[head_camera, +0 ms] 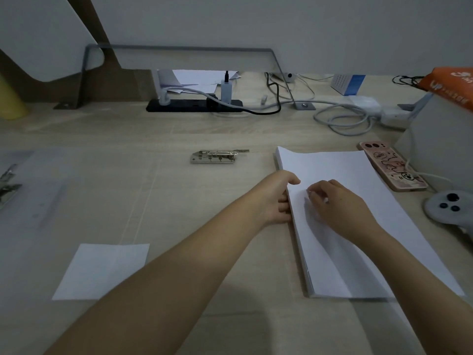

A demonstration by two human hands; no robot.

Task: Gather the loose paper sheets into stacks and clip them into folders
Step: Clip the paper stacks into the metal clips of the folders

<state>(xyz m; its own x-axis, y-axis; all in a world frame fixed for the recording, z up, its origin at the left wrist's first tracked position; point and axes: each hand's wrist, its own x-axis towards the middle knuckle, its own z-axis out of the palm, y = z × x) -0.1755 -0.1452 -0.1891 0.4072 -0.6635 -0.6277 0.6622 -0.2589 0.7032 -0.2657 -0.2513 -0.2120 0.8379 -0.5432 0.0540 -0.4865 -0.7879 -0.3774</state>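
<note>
A thick stack of white paper (358, 226) lies on the desk to the right. My left hand (277, 198) grips its left edge, thumb on top and fingers against the side. My right hand (337, 203) rests on top of the stack with curled fingers, pinching the top sheet near that same edge. One loose white sheet (102, 271) lies at the front left. A clear plastic folder with a metal clip (217, 157) lies open in the middle of the desk. A second clear folder with its own clip (7, 187) is at the far left.
A phone in a pink case (391, 166) lies just right of the stack, with a grey controller (450, 206) beyond it. A black power strip (194, 105) and tangled cables (345, 119) run along the back. A yellow cylinder (10, 98) stands at the far left.
</note>
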